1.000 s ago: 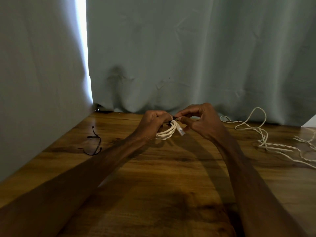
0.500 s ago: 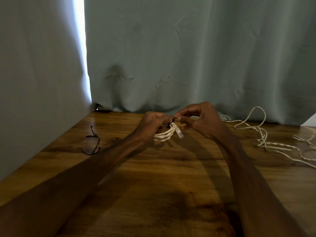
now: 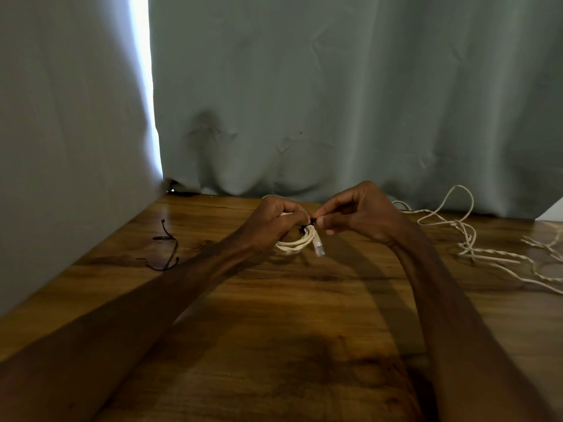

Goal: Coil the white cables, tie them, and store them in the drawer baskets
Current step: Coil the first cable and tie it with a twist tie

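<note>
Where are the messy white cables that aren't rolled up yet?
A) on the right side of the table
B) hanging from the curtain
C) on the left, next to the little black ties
A: the loose white cables sprawl over the right side of the table, far from the black ties lying on its left side.

The table (image 3: 274, 315) was glossy grained wood; the curtain (image 3: 335, 102) matt, creased cloth; the plug (image 3: 318, 247) clear plastic.
</note>
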`<state>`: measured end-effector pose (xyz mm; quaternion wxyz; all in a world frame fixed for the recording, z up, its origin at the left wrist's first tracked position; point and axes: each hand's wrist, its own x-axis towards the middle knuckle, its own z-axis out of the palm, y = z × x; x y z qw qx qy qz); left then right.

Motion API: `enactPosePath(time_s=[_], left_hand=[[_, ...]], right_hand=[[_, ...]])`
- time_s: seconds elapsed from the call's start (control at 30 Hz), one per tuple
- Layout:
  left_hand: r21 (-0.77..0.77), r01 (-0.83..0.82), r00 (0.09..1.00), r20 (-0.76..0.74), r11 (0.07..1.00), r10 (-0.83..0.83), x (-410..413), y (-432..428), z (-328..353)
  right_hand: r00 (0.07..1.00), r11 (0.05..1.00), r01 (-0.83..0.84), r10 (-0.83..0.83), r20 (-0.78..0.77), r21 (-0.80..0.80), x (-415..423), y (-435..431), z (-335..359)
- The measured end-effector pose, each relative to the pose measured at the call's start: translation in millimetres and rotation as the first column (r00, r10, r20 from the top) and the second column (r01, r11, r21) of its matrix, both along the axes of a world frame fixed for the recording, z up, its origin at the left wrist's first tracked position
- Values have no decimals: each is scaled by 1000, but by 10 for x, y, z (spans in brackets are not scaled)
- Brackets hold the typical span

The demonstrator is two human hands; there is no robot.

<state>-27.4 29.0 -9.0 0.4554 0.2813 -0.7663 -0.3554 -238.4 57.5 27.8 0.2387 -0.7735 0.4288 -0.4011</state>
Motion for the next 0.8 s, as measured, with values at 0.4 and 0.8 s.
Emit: enactPosePath(time_s=[0.4,0.8], left_hand=[[-4,19,994,110,1000,-18,51,59,62],[13,7,996,92,1000,-8,44,71,43]], right_hand=[[996,999,-3,-2,-85,-53,106,40,21],[1000,998,3,-4,18,58,12,-21,-31]])
